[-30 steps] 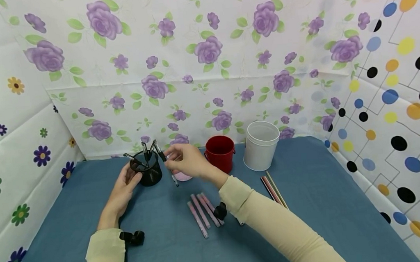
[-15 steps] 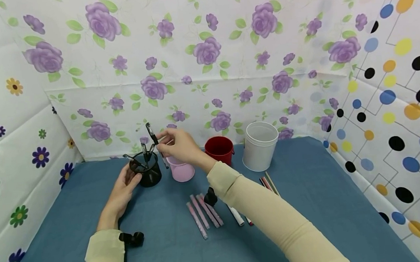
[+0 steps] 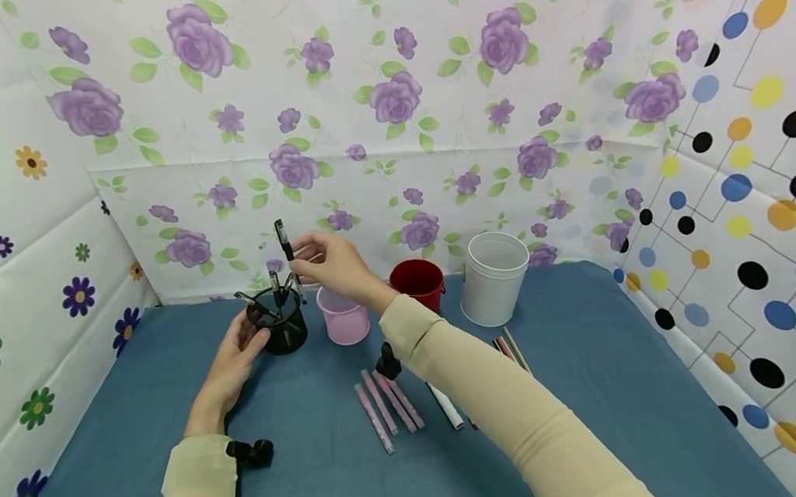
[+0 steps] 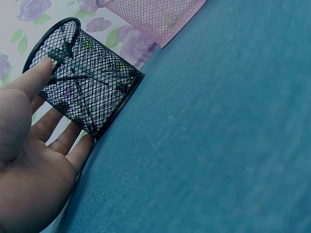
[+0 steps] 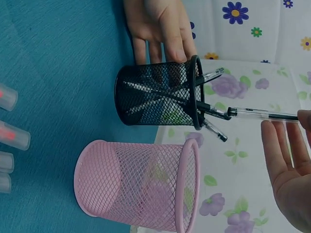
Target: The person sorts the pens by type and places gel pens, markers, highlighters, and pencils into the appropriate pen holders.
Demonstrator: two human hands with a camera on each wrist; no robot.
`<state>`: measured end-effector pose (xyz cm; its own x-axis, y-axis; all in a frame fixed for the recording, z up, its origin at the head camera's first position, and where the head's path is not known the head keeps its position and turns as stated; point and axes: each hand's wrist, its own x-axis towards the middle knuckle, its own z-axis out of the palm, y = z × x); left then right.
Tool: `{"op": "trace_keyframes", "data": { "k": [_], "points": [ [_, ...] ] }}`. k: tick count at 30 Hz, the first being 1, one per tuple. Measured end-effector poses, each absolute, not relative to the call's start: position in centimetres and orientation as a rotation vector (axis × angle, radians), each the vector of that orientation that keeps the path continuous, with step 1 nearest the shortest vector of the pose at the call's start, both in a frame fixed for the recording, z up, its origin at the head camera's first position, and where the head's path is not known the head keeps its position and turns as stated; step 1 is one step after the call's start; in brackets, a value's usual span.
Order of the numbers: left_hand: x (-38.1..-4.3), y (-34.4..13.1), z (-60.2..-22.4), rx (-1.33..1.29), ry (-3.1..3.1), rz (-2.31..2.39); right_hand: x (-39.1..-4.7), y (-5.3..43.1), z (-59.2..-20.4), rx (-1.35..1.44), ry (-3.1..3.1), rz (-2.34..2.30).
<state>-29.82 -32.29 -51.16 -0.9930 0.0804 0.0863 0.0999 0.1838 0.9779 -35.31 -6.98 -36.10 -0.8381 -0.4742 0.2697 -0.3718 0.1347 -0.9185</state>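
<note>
My left hand (image 3: 228, 365) holds the black mesh pen cup (image 3: 287, 337) at its left side. In the left wrist view its thumb lies at the rim and its fingers lie along the mesh. Several clear-and-black pens lean in the cup, their ends (image 5: 213, 75) sticking out over the rim in the right wrist view. My right hand (image 3: 339, 267) pinches another clear-and-black pen (image 3: 283, 240), held nearly upright above the cup's right side. In the right wrist view this pen's lower tip (image 5: 231, 112) is close to the ends of the pens in the cup.
Right of the black cup stand a pink mesh cup (image 3: 346, 327), a red bucket (image 3: 418, 282) and a white bucket (image 3: 493, 284). Several pink pens (image 3: 376, 418), white markers (image 3: 445, 407) and coloured pencils (image 3: 514, 352) lie on the blue cloth in front. A flowered backdrop rises behind.
My right hand has risen and moved left with the pen, lifting it from in front of the pink cup to above the black cup. My left hand has stayed in place.
</note>
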Motion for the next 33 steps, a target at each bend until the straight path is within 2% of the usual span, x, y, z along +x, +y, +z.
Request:
{"op": "trace_keyframes", "data": {
  "k": [11, 33],
  "points": [
    [-29.8, -32.5, -51.1, -0.178, -2.405, -1.990, -35.6, -8.9, -36.1, -0.937, 2.259, -1.848],
    [-29.8, -32.3, -51.1, -0.208, -2.397, -2.016, -35.2, -11.0, -39.2, -0.786, 2.231, -1.826]
  ]
}}
